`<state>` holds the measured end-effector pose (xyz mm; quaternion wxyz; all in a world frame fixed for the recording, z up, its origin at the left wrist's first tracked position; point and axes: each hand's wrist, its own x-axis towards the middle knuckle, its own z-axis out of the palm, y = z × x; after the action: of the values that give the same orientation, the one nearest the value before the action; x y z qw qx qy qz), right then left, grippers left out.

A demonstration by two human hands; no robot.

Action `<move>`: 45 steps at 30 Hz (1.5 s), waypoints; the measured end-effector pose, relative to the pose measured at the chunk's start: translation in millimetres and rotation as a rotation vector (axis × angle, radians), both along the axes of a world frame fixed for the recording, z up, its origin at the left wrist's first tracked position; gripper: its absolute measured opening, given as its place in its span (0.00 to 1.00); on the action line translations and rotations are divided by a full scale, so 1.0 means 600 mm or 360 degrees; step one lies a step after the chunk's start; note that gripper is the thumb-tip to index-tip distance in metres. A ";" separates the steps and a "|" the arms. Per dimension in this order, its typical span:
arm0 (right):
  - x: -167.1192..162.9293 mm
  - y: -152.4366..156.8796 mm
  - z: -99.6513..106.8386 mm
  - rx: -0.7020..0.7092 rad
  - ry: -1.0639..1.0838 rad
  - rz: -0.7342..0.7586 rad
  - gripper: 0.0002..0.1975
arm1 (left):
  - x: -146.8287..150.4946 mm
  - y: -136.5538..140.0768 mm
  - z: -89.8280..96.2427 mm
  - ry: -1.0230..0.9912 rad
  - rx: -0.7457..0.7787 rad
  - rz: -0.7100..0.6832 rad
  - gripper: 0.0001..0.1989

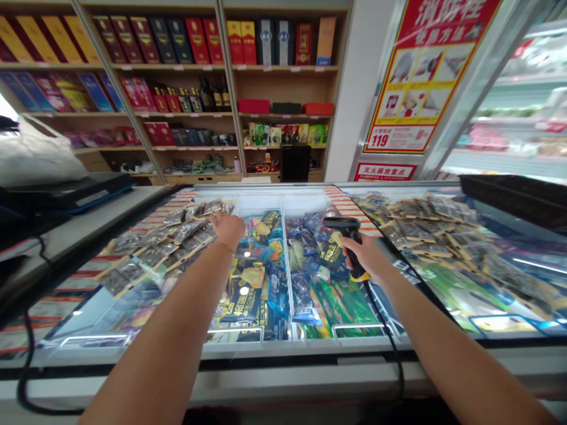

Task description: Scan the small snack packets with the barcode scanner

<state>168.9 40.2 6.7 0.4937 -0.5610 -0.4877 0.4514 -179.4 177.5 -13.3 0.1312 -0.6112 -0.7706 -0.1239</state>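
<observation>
My right hand (361,251) is wrapped round the grip of a black barcode scanner (343,224) with a yellow-trimmed base. The scanner's head points left above the freezer, and a black cable runs down from its handle. My left hand (228,229) reaches to the far end of a pile of small dark packets with tan backing cards (170,239). Its fingers look slightly apart at the packets; whether they touch one is too small to tell. Beneath both hands, bagged frozen goods (250,283) show in the freezer, on either side of a white divider (286,277).
More packets (434,224) are heaped on the right part of the freezer. A black device (71,192) with a white plastic bag (39,150) stands at the left. Shelves of boxes and bottles (190,68) line the back wall, beside a red and yellow poster (411,88).
</observation>
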 end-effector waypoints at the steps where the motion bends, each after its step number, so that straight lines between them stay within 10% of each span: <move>1: 0.004 0.000 -0.001 -0.0008 0.0016 -0.0010 0.13 | 0.001 -0.001 -0.001 0.0020 0.0004 -0.0008 0.20; 45: 0.030 -0.001 -0.010 0.0067 0.0012 0.0010 0.11 | 0.021 0.013 0.031 0.0047 0.0034 -0.0055 0.18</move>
<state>186.9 39.7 0.9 0.5058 -0.5471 -0.4971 0.4447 -166.8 185.3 5.3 0.1469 -0.6248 -0.7565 -0.1253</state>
